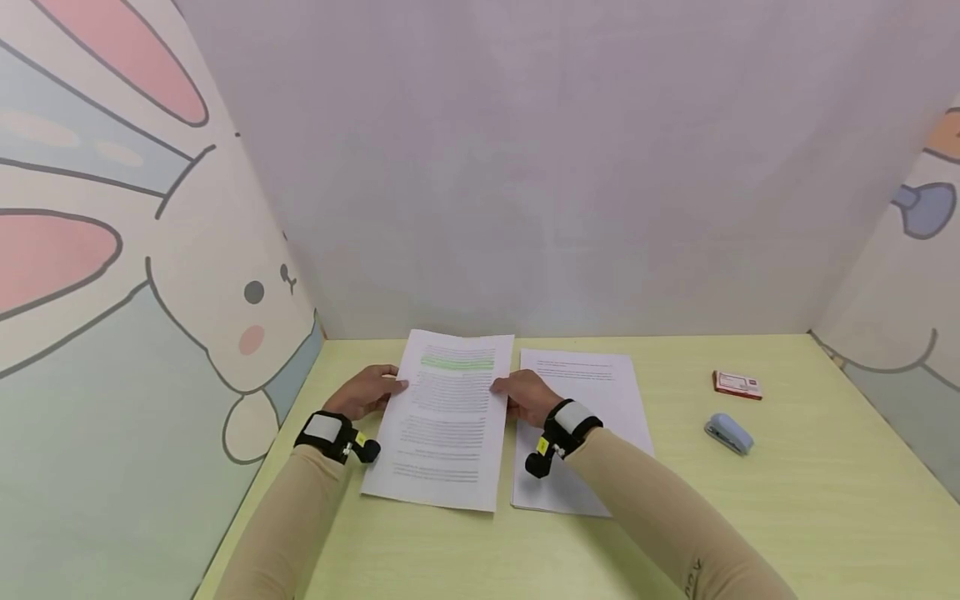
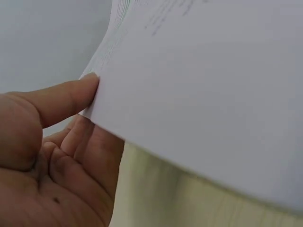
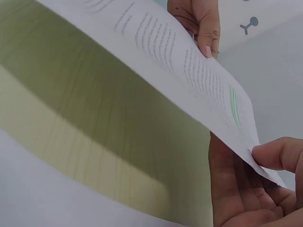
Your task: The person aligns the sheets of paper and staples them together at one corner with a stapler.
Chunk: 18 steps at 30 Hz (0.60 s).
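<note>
Printed paper [image 1: 442,433] with green-highlighted lines is held raised above the left part of a yellow-green table [image 1: 825,467], its left edge pinched between the thumb and fingers of the left hand [image 1: 366,390], its right edge likewise by the right hand [image 1: 528,396]. More printed pages [image 1: 588,383] lie just right; farther right rests a blue stapler [image 1: 729,433], a red-and-white box [image 1: 737,384] on its far side.

Soft, even light fills the head view, leaving faint shadow on the table [image 1: 825,475]. The wrist views look dimmer; in the right one the sheet [image 3: 170,66] casts a broad shadow. Left, its print [image 2: 162,18] blurs.
</note>
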### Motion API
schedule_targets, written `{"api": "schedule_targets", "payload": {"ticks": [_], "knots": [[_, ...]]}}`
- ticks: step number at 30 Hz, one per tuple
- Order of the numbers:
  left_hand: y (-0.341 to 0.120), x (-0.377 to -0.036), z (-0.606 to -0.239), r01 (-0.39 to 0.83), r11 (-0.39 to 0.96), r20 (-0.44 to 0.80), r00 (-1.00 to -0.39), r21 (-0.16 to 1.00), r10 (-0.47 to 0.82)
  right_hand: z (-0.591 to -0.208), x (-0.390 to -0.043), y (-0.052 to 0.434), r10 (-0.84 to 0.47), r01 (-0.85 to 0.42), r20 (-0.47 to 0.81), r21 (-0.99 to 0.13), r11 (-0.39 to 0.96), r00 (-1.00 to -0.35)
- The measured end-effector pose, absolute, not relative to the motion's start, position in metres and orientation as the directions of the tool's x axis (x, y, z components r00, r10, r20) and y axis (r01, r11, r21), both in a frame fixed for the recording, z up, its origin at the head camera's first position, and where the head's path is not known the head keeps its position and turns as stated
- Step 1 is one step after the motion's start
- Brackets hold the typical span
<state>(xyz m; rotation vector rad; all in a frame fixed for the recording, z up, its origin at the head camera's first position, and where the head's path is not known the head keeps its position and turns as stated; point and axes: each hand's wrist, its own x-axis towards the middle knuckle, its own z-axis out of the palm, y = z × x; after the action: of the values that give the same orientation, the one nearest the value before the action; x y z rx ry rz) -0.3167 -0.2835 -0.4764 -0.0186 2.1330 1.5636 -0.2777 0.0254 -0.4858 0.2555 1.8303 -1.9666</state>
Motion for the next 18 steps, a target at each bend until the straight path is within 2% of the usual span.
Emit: {"api": "schedule_targets", "payload": {"ticks": [7, 18], "knots": [[-0.279, -0.319, -0.47, -0.263, 0.288, -0.346, -0.89, 0.921, 0.295, -0.482, -0.282, 0.028, -0.128, 0.414, -0.41, -0.91, -0.011, -0.903], [-0.267, -0.318, -0.453, -0.237, 0.222, -0.3, -0.901, 0.946, 0.313, -0.463, -0.287, 0.038, -0.115, 0.358, -0.353, -0.933, -0.022, -0.928]]}}
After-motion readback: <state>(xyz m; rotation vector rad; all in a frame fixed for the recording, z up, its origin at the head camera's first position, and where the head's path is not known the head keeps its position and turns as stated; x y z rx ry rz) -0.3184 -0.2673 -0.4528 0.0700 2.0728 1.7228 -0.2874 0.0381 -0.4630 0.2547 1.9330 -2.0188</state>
